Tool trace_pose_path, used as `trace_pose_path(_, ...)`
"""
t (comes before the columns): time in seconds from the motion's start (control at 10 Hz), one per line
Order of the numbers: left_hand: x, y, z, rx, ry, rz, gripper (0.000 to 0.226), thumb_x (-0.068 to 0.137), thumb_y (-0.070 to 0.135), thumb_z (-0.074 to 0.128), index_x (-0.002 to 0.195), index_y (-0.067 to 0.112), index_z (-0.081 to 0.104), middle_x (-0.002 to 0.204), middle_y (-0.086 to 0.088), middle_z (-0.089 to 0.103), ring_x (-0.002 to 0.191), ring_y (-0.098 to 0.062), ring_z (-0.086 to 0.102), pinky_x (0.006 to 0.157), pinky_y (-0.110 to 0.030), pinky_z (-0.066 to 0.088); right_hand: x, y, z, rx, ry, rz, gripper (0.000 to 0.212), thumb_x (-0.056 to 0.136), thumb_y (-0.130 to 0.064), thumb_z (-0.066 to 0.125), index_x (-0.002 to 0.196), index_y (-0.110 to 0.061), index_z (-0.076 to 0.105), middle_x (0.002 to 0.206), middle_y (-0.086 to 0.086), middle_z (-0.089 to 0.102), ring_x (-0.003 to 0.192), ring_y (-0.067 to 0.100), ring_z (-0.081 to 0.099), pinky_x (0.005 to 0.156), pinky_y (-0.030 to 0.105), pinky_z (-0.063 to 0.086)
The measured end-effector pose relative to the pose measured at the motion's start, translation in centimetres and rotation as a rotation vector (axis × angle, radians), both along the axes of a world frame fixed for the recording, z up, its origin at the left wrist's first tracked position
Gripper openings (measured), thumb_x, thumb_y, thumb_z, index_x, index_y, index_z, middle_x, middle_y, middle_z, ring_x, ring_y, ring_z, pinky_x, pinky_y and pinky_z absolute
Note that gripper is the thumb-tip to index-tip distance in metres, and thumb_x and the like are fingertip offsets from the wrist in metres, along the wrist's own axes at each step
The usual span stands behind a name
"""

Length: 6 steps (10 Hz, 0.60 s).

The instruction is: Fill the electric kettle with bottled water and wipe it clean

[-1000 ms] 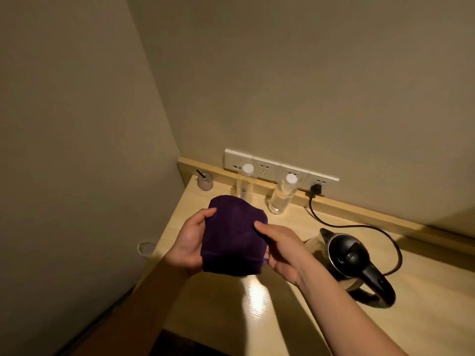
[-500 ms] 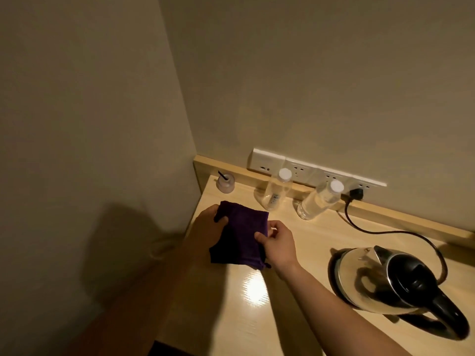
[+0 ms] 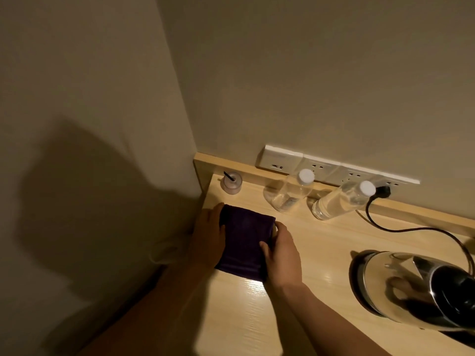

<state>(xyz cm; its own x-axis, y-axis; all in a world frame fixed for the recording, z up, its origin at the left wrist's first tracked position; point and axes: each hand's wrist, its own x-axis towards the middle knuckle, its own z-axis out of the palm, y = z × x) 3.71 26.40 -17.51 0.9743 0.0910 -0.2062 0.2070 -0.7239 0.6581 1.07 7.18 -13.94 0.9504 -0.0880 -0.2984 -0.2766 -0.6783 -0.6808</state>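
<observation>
Head view, looking down: a folded purple cloth [image 3: 244,245] lies on the wooden desk [image 3: 321,253] near the wall corner. The left hand [image 3: 209,235] and right hand [image 3: 281,258] grip its opposite edges, fingers [image 3: 218,210] curled round it. The electric kettle [image 3: 411,291] stands at far right. A capped water bottle [image 3: 290,191] and a second bottle [image 3: 341,199] stand behind.

The kettle [image 3: 401,286] at the worktop's [image 3: 321,240] right end is cut off by the picture's right edge, handle mostly lost. The cord [image 3: 401,228] vanishes behind it. The left hand [image 3: 208,240] and right hand [image 3: 281,258] cover the purple cloth's [image 3: 244,245] side edges.
</observation>
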Motion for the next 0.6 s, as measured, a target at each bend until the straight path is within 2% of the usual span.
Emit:
trace_pose_path(0.1, -0.8, -0.1, 0.3, 0.203, -0.187, -0.137, 0.057, 0.092, 0.014, 0.066, 0.146, 0.009, 0.048, 0.142, -0.019, 0.057, 0.128, -0.036, 0.057, 0.102, -0.048, 0.053, -0.1, -0.1, -0.1, -0.347, -0.143, 0.162, 0.062, 0.093, -0.028, 0.068, 0.149, -0.017, 0.042, 0.126, 0.005, 0.055, 0.11, 0.024, 0.056, 0.089, 0.038, 0.052)
trace_pose_path(0.2, -1.5, -0.6, 0.4, 0.352, -0.27, -0.409, 0.065, 0.097, 0.03, 0.054, 0.157, 0.012, 0.033, 0.165, -0.012, 0.034, 0.153, -0.03, 0.031, 0.123, -0.047, 0.031, -0.1, 0.6, -0.2, -0.46, -0.25, 0.376, 0.066, 0.099, -0.037, 0.055, 0.157, -0.014, 0.033, 0.157, 0.012, 0.041, 0.144, 0.03, 0.039, 0.112, 0.044, 0.042)
trace_pose_path(0.3, -1.5, -0.5, -0.7, 0.423, -0.147, -0.464, 0.072, 0.102, 0.044, 0.036, 0.163, 0.014, 0.014, 0.172, -0.005, 0.015, 0.16, -0.022, 0.01, 0.128, -0.047, 0.019, -0.1, 0.4, -1.6, -0.518, -0.114, 0.535, 0.072, 0.106, -0.051, 0.026, 0.164, -0.017, 0.001, 0.173, 0.005, -0.006, 0.16, 0.021, -0.009, 0.129, 0.044, 0.012)
trace_pose_path(0.4, -1.9, -0.1, -2.1, 0.496, -0.113, -0.477, 0.075, 0.1, 0.051, 0.035, 0.163, 0.014, 0.017, 0.171, -0.006, 0.018, 0.159, -0.023, 0.013, 0.127, -0.05, 0.02, -0.1, -0.4, -2.9, -0.583, -0.029, 0.585, 0.076, 0.105, -0.062, 0.011, 0.162, -0.017, -0.011, 0.171, 0.004, -0.019, 0.156, 0.019, -0.023, 0.129, 0.046, 0.003)
trace_pose_path(0.6, -1.8, -0.4, -1.3, 0.544, -0.147, -0.452, 0.073, 0.099, 0.055, 0.034, 0.161, 0.017, 0.026, 0.169, -0.008, 0.027, 0.158, -0.027, 0.015, 0.125, -0.052, 0.009, -0.2, -0.7, -0.9, -0.615, -0.055, 0.623, 0.078, 0.102, -0.067, 0.007, 0.162, -0.021, -0.014, 0.17, 0.002, -0.023, 0.155, 0.02, -0.027, 0.128, 0.05, -0.004)
